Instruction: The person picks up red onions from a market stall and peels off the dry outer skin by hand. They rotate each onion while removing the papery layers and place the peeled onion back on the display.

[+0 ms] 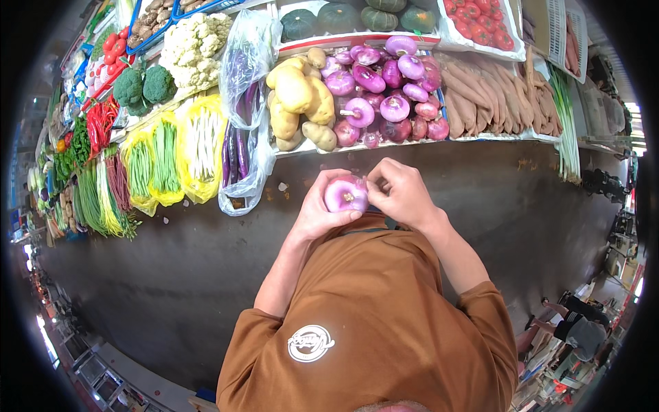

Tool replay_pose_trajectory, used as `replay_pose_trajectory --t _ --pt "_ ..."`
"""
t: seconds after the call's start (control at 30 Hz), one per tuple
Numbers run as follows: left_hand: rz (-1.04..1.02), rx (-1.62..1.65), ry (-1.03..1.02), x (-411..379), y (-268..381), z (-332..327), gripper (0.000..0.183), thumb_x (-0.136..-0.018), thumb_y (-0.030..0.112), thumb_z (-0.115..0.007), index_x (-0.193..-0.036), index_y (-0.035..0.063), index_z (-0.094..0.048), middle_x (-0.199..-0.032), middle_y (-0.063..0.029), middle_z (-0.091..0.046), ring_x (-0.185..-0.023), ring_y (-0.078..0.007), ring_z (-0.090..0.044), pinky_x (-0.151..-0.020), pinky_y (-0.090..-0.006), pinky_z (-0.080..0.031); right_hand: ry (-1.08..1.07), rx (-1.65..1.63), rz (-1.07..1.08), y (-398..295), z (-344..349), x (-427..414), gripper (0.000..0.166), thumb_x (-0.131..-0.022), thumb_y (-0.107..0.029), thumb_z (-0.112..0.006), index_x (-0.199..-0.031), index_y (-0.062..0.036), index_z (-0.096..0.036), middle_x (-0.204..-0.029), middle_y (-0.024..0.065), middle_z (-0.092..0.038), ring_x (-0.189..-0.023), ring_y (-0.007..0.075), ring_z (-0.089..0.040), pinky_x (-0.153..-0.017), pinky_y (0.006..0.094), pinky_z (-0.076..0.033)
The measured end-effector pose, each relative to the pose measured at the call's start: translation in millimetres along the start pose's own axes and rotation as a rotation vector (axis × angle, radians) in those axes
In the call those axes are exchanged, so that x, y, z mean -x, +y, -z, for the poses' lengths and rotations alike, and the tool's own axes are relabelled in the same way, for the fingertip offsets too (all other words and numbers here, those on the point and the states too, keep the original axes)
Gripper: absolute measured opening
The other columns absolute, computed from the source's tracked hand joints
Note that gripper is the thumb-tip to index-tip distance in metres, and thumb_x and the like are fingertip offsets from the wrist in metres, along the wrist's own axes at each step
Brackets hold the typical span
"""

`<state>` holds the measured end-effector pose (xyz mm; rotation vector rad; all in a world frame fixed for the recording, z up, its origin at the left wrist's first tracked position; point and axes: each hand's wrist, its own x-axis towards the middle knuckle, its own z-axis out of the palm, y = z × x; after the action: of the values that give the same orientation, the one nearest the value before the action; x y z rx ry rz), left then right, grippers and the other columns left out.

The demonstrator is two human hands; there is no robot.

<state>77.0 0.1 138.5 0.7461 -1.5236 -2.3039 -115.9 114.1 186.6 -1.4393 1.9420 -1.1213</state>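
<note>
A red onion [346, 194], pale at the root end, is in my left hand [320, 206], whose thumb and fingers wrap around its left side. My right hand [400, 191] is at the onion's right edge, fingers curled and thumb close to the index finger. Whether a bit of onion skin is between those fingertips is hard to see. Just beyond both hands lies a heap of red onions [395, 108] on the stall. Potatoes [296, 92] are piled to their left, and long tan root vegetables [476, 95] lie to their right.
Bagged eggplants [237, 154], yellow-bagged beans [201, 147], cauliflower [194, 49] and broccoli [128, 85] line the left. Squashes [337, 18] and a box of tomatoes [479, 23] sit behind. Green onions [566, 123] overhang the right end. Another person [582, 329] is at the far lower right.
</note>
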Motion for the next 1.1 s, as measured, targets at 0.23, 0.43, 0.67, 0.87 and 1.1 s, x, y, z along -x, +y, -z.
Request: replay_pose_trajectory --t 0.23,0.43,0.67,0.87,1.1 --pt "-0.030 0.266 0.018 -5.2 1.9 3.6 0.093 -0.067 0.020 -0.100 -0.145 0.0067 -0.053 -0.132 -0.0095 -0.065 -0.122 -0.0197 -0.064 -0.107 -0.0358 -0.053 -0.048 -0.122 -0.362 36.9 5.6 8.6 0.012 -0.096 -0.004 -0.073 -0.101 0.0049 -0.067 -0.093 0.0070 -0.073 -0.079 0.0124 -0.070 -0.069 0.0286 -0.057" --pt "-0.001 0.238 0.003 -9.4 2.4 2.8 0.093 -0.069 0.020 -0.100 -0.147 0.0055 -0.051 -0.132 -0.0100 -0.065 -0.123 -0.0206 -0.064 -0.108 -0.0364 -0.052 -0.105 -0.284 -0.301 -11.4 16.4 5.2 0.024 -0.092 -0.014 -0.078 -0.103 0.0032 -0.066 -0.098 0.0168 -0.075 -0.088 0.0262 -0.078 -0.078 0.0371 -0.063" --pt "0.033 0.112 -0.052 -8.2 8.1 0.2 0.090 -0.072 0.016 -0.099 -0.147 0.0041 -0.050 -0.134 -0.0102 -0.063 -0.124 -0.0193 -0.062 -0.107 -0.0361 -0.052 -0.221 -0.041 -0.141 -14.9 18.7 0.0 0.029 -0.091 -0.011 -0.078 -0.109 0.0030 -0.061 -0.097 0.0185 -0.075 -0.085 0.0294 -0.077 -0.077 0.0390 -0.062" --pt "0.020 -0.015 -0.052 -6.9 3.8 5.1 0.087 -0.072 0.017 -0.099 -0.144 0.0042 -0.051 -0.133 -0.0095 -0.063 -0.123 -0.0181 -0.062 -0.106 -0.0352 -0.052 -0.225 -0.039 -0.149 -9.4 6.2 0.2 0.030 -0.088 -0.007 -0.074 -0.112 0.0019 -0.059 -0.094 0.0187 -0.074 -0.082 0.0289 -0.076 -0.075 0.0404 -0.061" --pt "0.013 0.126 -0.062 -7.9 -1.5 6.2 0.084 -0.071 0.014 -0.096 -0.143 0.0053 -0.052 -0.131 -0.0084 -0.064 -0.123 -0.0175 -0.062 -0.106 -0.0346 -0.052 -0.155 -0.186 -0.153 1.1 -4.4 1.0 0.028 -0.087 0.001 -0.070 -0.112 0.0003 -0.059 -0.086 0.0083 -0.067 -0.071 0.0140 -0.063 -0.063 0.0312 -0.052"
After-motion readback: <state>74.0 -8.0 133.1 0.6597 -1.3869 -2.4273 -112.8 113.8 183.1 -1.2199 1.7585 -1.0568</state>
